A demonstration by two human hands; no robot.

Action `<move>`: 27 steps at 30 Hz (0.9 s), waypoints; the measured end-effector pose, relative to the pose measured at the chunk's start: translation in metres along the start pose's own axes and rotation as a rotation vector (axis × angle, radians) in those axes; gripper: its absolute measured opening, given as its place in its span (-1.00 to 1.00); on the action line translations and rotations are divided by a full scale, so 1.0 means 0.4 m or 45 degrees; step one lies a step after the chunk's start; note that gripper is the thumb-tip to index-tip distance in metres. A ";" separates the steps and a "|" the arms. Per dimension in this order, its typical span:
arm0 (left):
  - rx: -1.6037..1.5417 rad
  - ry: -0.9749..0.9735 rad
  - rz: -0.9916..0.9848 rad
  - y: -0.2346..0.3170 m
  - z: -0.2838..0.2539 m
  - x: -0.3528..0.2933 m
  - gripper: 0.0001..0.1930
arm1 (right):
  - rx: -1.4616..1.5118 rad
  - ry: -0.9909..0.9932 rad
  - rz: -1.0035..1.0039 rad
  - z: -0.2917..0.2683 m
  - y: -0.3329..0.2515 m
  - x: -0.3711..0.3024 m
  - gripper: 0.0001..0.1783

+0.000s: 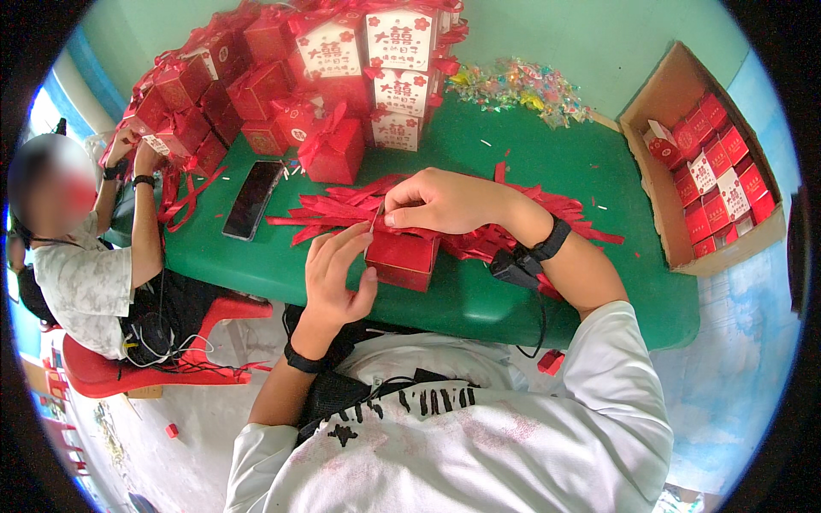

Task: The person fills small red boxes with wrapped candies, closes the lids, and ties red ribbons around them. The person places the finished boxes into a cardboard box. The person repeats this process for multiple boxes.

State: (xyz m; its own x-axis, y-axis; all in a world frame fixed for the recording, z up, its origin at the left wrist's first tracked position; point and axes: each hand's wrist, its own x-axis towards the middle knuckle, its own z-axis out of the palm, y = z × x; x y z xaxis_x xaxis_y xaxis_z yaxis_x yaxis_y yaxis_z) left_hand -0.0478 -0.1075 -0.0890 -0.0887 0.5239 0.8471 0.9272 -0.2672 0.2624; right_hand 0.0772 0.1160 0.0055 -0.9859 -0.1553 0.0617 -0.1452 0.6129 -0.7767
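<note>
A small red gift box (400,262) stands on the green table in front of me. My left hand (336,272) is at its left side, fingers stretched and thumb apart, fingertips near the box's top edge. Over the box my right hand (449,202) is closed, its thumb and fingers pinched together. A thin strip shows between the right fingertips and the left ones, too small to make out. Behind and beside the box lies a pile of red ribbons (329,208), partly hidden by my right hand and arm.
Stacked red and white gift boxes (333,51) fill the back left. A phone (254,200) lies left of the ribbons. Wrapped candies (526,90) are heaped at the back. A cardboard carton (637,137) of boxes stands right. A co-worker (85,274) handles boxes at left.
</note>
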 end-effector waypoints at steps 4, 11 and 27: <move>-0.256 0.014 -0.275 -0.002 0.002 -0.003 -0.60 | -0.001 0.005 0.016 -0.002 0.005 0.002 -0.61; -0.634 -0.088 -0.813 0.002 0.002 0.109 -0.75 | 0.038 -0.004 -0.021 -0.005 0.012 0.002 -0.63; -0.239 -0.402 -0.765 -0.020 0.005 0.084 -0.90 | 0.076 -0.032 -0.013 -0.005 0.007 -0.001 -0.61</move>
State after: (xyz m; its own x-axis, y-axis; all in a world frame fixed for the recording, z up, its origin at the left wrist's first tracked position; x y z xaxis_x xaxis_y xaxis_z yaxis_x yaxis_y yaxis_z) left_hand -0.0574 -0.0860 -0.0635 -0.4296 0.8266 0.3635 0.6698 0.0217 0.7423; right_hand 0.0768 0.1194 0.0045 -0.9820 -0.1809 0.0546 -0.1491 0.5640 -0.8122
